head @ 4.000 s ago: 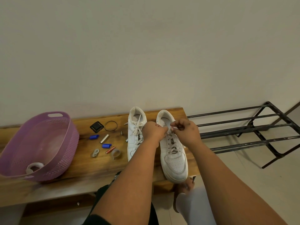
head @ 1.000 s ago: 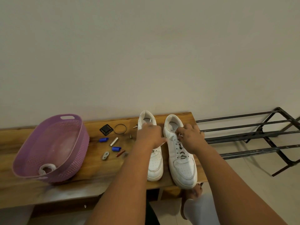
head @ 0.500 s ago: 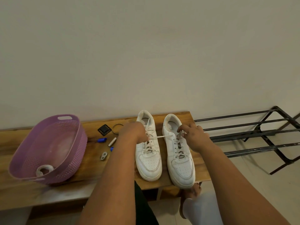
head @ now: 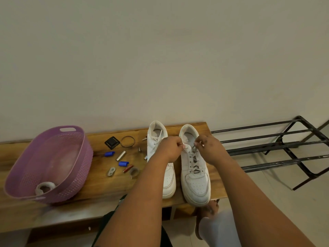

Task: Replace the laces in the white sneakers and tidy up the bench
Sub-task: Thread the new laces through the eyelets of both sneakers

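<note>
Two white sneakers stand side by side on the wooden bench (head: 99, 182), toes towards me. The right sneaker (head: 195, 177) is laced up most of its length with a grey-white lace (head: 193, 161). My left hand (head: 170, 148) pinches one lace end at the top eyelets of that shoe. My right hand (head: 207, 148) pinches the other end just across from it. The left sneaker (head: 160, 139) is partly hidden under my left forearm; its lace lies loose over the tongue.
A purple plastic basket (head: 78, 168) with a tape roll (head: 44, 187) inside stands at the bench's left. Small clutter lies between basket and shoes: a black square piece (head: 111, 142), a wire ring (head: 127, 141), blue caps (head: 123, 163), metal bits, another tape roll (head: 133, 172). A black metal rack (head: 277, 148) stands right.
My left hand has come back from the left, where it drew a lace end out sideways, to the top of the right sneaker. Both hands now meet there.
</note>
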